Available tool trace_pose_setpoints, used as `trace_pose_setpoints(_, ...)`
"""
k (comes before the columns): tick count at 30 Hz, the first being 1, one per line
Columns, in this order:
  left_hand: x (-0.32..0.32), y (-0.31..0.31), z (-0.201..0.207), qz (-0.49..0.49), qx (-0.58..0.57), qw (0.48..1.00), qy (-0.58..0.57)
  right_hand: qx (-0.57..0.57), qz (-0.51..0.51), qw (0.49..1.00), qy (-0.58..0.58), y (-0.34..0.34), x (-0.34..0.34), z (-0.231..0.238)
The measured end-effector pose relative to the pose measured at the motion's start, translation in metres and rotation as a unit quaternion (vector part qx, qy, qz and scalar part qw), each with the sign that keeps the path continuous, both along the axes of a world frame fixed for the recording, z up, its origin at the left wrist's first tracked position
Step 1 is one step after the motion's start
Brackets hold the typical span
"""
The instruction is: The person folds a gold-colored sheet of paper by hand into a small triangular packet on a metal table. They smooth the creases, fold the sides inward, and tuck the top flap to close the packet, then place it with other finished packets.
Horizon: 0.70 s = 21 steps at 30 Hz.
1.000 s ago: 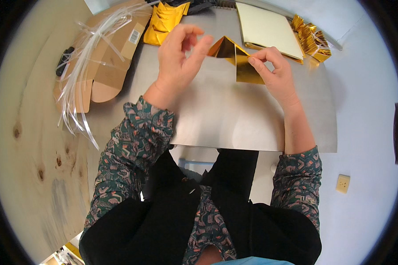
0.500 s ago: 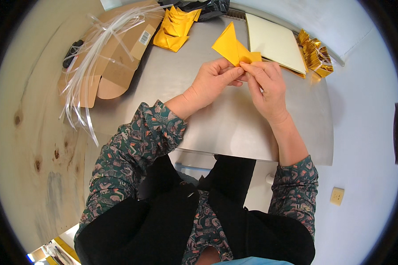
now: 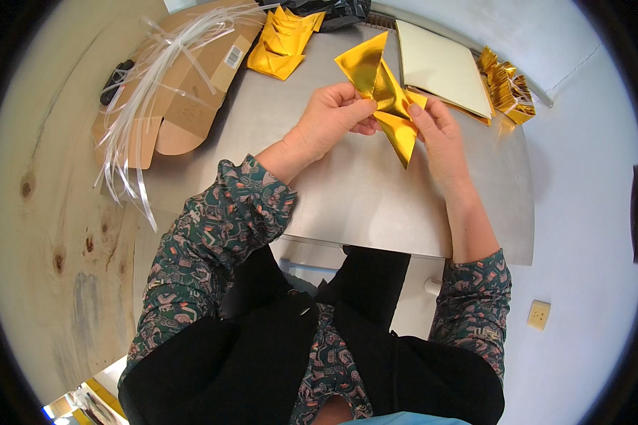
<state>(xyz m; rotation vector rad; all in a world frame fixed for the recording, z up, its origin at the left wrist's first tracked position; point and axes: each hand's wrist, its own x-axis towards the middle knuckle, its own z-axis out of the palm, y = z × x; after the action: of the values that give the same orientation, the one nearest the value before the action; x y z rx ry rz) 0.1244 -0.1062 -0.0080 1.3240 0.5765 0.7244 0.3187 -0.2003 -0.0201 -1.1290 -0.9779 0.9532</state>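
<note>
- Left hand (image 3: 326, 119) pinches the left side of the gold foil piece (image 3: 386, 91), right hand (image 3: 441, 140) grips its right; it's right between them, above the counter (image 3: 376, 209)
- Just now the hands moved slightly apart and a lower point popped out, so folding looks partway along imo
- Foil's super shiny, creased, pointy above and below
- Cream sheets (image 3: 441, 69) beyond right hand

Gold paper (image 3: 388, 91), dark green patterned sleeves (image 3: 223, 212), white strips (image 3: 164, 55)
</note>
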Motion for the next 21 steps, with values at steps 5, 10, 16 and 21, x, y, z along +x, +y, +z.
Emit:
trace_pose_setpoints(5,0.0004,-0.0014,-0.0062,-0.033,0.008,0.999,-0.002,-0.009,0.059,0.997,0.051,-0.0029,-0.0069,-0.0024)
trace_pose_setpoints(10,0.0009,-0.003,-0.007,-0.061,0.03,0.997,0.021,-0.02,0.073,0.997,-0.007,-0.0015,-0.0013,-0.0048)
trace_pose_setpoints(16,-0.0002,-0.0009,-0.0037,-0.043,0.03,0.999,0.012,-0.016,0.068,0.997,-0.017,-0.0014,-0.0015,-0.004)
trace_pose_setpoints(21,-0.003,0.0014,0.0009,-0.028,0.045,0.999,0.003,-0.013,0.099,0.995,-0.029,-0.002,-0.0007,-0.0049)
